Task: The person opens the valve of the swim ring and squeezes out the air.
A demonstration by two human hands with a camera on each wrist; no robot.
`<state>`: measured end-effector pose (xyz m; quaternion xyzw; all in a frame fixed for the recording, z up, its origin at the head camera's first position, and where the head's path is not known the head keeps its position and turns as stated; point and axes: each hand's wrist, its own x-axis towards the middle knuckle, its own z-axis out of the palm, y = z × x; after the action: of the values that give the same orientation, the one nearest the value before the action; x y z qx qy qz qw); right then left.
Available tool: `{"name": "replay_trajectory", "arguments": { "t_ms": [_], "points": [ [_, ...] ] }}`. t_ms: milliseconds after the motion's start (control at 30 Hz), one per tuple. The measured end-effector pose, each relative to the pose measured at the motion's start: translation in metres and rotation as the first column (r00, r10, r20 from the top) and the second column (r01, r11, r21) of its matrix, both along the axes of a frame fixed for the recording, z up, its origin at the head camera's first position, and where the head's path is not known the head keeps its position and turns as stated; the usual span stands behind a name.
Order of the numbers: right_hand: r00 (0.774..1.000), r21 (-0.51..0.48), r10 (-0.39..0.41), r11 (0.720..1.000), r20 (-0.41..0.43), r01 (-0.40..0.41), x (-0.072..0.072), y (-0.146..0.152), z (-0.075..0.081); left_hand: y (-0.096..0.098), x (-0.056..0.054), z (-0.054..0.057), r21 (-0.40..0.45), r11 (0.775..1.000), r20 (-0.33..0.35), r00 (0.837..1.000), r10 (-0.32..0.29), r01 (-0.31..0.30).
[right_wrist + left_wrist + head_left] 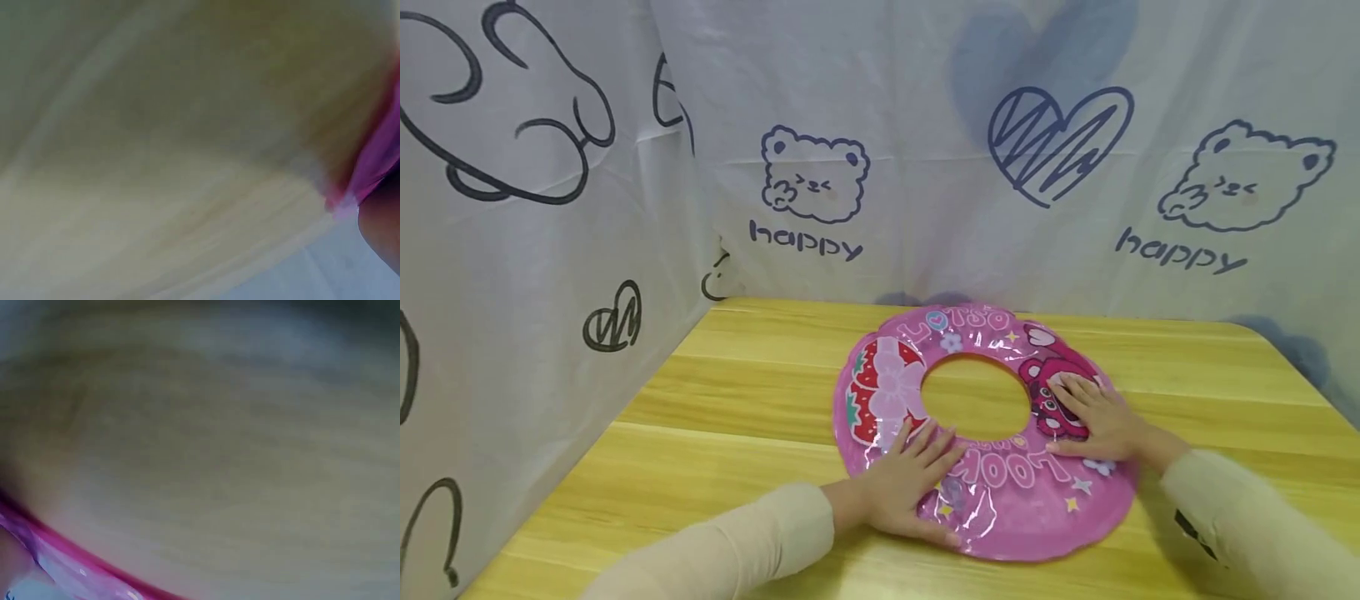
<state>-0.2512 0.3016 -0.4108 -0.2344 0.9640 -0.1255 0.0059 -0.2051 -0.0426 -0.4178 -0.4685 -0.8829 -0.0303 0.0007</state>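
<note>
A pink inflatable swim ring [1022,525] lies flat on the wooden table, printed with strawberries, a bow, a pink bear and lettering. My left hand [910,483] rests on its near left part, fingers spread and straight. On the right side, over the bear print, my right hand [1097,417] lies with its fingers extended. The wood shows through the ring's centre hole. In the left wrist view only a strip of the pink ring [81,565] shows at the lower left. The right wrist view catches the ring's edge [375,156] at the right.
The yellow wood-grain table [722,425] extends around the ring. A white curtain [925,225] with bear and heart drawings hangs behind the table's back edge, and another stretch of it runs along the left side.
</note>
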Motion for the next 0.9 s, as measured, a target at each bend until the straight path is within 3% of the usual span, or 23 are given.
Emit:
{"name": "replay_trajectory", "arguments": {
  "t_ms": [233, 467, 633, 767, 900],
  "points": [
    [0.999, 0.033, -0.015, 0.999, 0.04, 0.014, 0.001, -0.005, -0.002, 0.005, 0.002, -0.003, 0.085, 0.994, 0.063, 0.996, 0.066, -0.071],
    [0.994, 0.104, 0.068, 0.993, -0.085, -0.06, 0.011, -0.012, -0.006, 0.009, 0.004, -0.002, 0.074, 0.991, 0.123, 0.987, 0.1, -0.109],
    [0.984, 0.057, 0.147, 0.988, -0.099, -0.141, 0.019, -0.02, -0.014, 0.009, 0.004, -0.002, 0.051, 0.989, 0.135, 0.983, 0.127, -0.135],
    [0.979, 0.095, 0.159, 0.985, -0.13, -0.147, 0.022, -0.024, -0.013, 0.009, 0.003, -0.003, 0.045, 0.99, 0.132, 0.983, 0.128, -0.135],
    [0.948, 0.15, 0.227, 0.969, -0.222, -0.197, 0.028, -0.029, -0.013, 0.01, 0.003, -0.005, 0.037, 0.991, 0.143, 0.982, 0.126, -0.132]
  ]
}}
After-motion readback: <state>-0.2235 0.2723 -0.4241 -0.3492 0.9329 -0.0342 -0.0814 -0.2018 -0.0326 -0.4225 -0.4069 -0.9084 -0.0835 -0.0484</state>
